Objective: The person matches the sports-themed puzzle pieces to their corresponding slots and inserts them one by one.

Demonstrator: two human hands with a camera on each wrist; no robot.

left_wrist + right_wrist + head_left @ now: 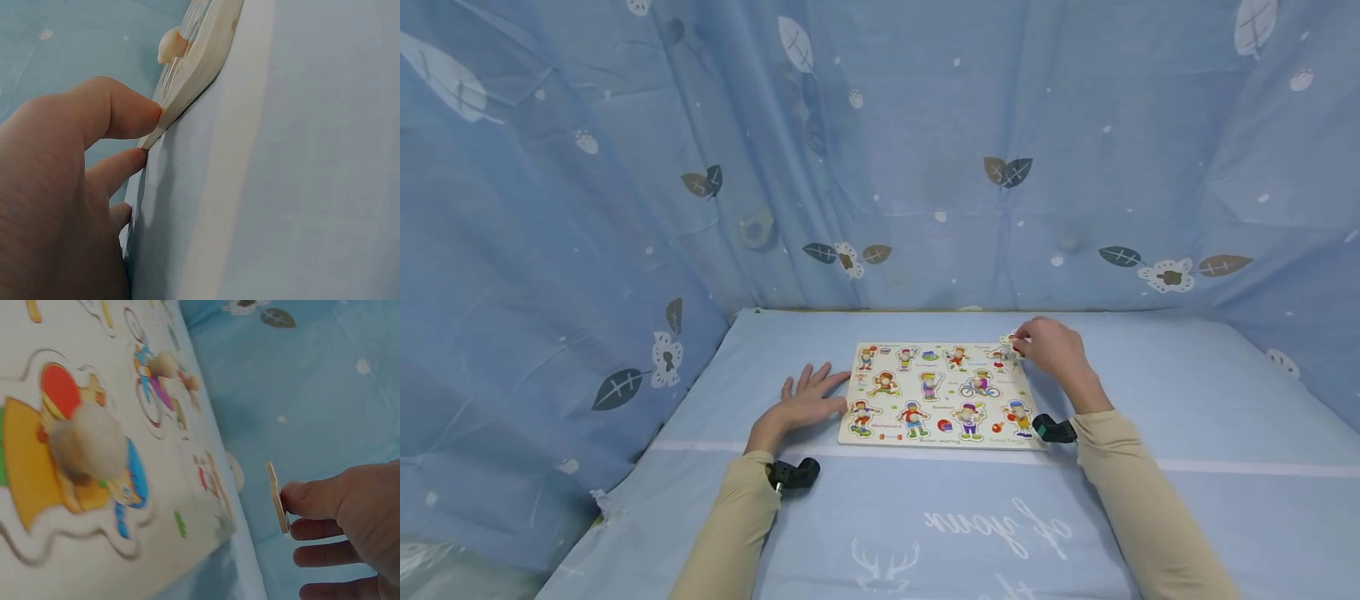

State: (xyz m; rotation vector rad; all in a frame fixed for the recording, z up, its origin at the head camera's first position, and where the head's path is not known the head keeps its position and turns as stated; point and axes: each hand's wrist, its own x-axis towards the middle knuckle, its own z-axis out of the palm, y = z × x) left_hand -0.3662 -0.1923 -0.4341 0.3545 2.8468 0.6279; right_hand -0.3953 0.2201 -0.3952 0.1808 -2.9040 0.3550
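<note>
A wooden knob puzzle board (910,387) with printed sports figures lies flat on the bed-like surface. My left hand (805,404) is at its left side, fingers spread. In the left wrist view the thumb (134,115) and index fingertip touch the board's edge. My right hand (1056,346) is over the far right corner and pinches a small puzzle piece (1010,340) raised off the board. The right wrist view shows this piece (277,499) edge-on, thin and pale, by the thumb; its knob is hidden by the fingers.
Round-knobbed pieces, such as a cyclist (981,385) and a table tennis player (59,394), sit in the board. Pale blue cloth (985,483) with a white stripe covers the surface. A patterned blue curtain (910,125) hangs behind and at the sides.
</note>
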